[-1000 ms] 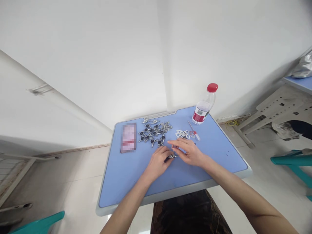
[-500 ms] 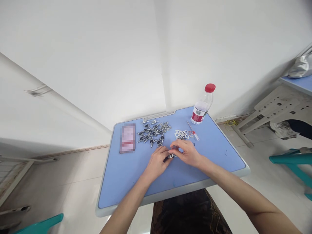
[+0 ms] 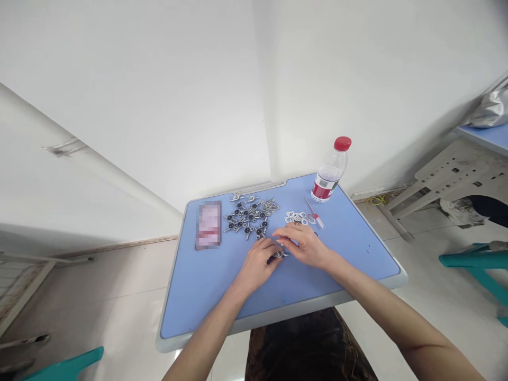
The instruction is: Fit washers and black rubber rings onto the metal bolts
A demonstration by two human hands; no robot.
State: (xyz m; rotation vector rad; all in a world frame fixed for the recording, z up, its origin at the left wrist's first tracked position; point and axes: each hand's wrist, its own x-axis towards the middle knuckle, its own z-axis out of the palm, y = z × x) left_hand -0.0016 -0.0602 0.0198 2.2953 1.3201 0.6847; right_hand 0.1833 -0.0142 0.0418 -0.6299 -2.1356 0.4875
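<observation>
My left hand (image 3: 257,263) and my right hand (image 3: 305,244) meet over the middle of a blue desk (image 3: 206,286). Between their fingertips sits a small metal part (image 3: 279,254) with a dark piece on it. My left fingers curl round it. My right thumb and fingers pinch at it from the right. Just beyond my hands lie a pile of metal parts with black knobs (image 3: 248,218) and a smaller heap of flat metal plates (image 3: 297,217).
A phone (image 3: 208,225) lies at the desk's far left. A small red-handled screwdriver (image 3: 315,214) and a red-capped plastic bottle (image 3: 330,172) stand at the far right. Teal chairs (image 3: 474,264) and another desk flank the floor to the right.
My right hand drew slightly in toward the left hand, its fingers closing on the small part. The left hand stayed put.
</observation>
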